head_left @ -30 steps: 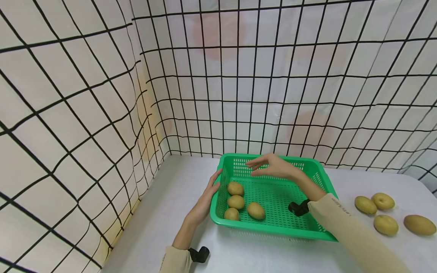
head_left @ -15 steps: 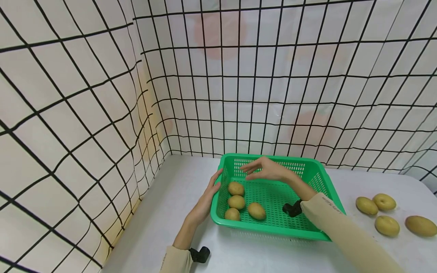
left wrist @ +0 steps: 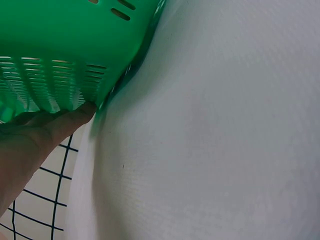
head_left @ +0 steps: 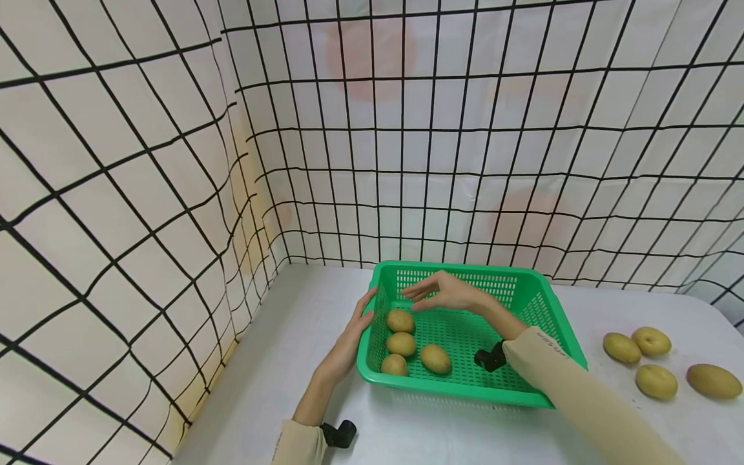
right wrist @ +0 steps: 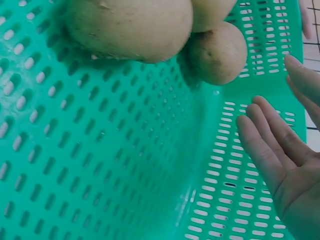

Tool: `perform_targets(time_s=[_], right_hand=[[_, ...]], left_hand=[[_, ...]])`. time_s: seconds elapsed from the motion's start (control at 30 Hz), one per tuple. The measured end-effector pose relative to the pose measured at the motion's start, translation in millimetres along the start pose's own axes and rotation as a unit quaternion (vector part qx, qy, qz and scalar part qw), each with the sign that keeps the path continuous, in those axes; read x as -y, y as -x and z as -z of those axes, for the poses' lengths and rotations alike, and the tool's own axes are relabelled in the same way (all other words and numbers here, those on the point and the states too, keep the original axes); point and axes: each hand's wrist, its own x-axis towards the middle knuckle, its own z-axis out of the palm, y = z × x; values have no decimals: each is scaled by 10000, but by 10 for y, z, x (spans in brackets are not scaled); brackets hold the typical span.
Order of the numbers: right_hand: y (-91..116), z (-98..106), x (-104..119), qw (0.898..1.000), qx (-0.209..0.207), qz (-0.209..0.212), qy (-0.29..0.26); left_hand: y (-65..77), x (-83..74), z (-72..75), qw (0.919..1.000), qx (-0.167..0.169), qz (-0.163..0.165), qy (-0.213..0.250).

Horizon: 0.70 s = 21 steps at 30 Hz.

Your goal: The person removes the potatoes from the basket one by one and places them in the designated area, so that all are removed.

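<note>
Several potatoes [head_left: 435, 359] lie in the left part of a green plastic basket [head_left: 465, 392]. My left hand [head_left: 351, 337] rests against the basket's left side, its fingers extended along the rim. In the left wrist view, a digit [left wrist: 75, 120] touches the slotted outer wall. Over the back left of the basket hovers my right hand [head_left: 444, 291], with nothing in its grasp. Its fingers are loosely extended above the rearmost potato [head_left: 400, 321]. The right wrist view shows this bare palm [right wrist: 295, 185] beside the basket's perforated wall, apart from the potatoes [right wrist: 220, 54].
Outside the basket, several more potatoes [head_left: 656, 382] lie on the white tabletop [head_left: 261, 374] at the right. A black wire grid [head_left: 430, 129] over white sheeting stands behind the table and along its left side.
My right hand has moved left and slightly down over the basket, nearer the rearmost potato. The left hand stays at the basket's side, and the potatoes keep their places.
</note>
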Motion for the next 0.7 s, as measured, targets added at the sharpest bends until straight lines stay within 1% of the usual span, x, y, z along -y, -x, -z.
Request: perform_targets(time_s=[0.43,0.7], right_hand=[[-69,-156,-97,9999,133,75,35],[-78,-207,-109,9996,219,180,47]], left_hand=[[12,12,16,10000,39,24,41],[17,6,17,10000,10,49,41]])
